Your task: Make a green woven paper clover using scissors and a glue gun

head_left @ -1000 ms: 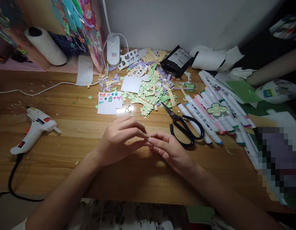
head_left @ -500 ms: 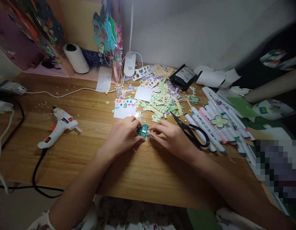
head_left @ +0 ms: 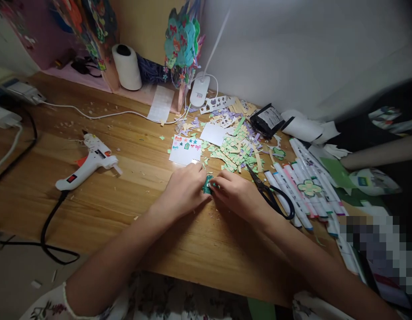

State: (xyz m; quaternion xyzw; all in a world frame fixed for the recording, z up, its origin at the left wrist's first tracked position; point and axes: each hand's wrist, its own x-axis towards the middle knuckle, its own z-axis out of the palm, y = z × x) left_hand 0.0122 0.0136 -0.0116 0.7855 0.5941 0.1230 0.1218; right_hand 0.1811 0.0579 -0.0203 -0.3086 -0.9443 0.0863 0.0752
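My left hand (head_left: 184,192) and my right hand (head_left: 239,195) meet over the wooden desk (head_left: 126,200), fingers pinched together on a small glittery teal paper shape (head_left: 207,184) held between them. Most of the shape is hidden by my fingers. Black scissors (head_left: 270,195) lie just right of my right hand. A white sticker sheet (head_left: 185,150) with small coloured stickers lies just beyond my left hand.
A heap of green, yellow and purple paper scraps (head_left: 237,149) lies behind my hands. Several white markers (head_left: 302,186) lie in a row at the right. A white glue gun (head_left: 89,162) with a black cord rests at the left. A lamp base (head_left: 199,90) and paper roll (head_left: 127,66) stand at the back.
The view has swung left and down. My hands have closed in tighter on the teal shape, which now shows less between my fingers.
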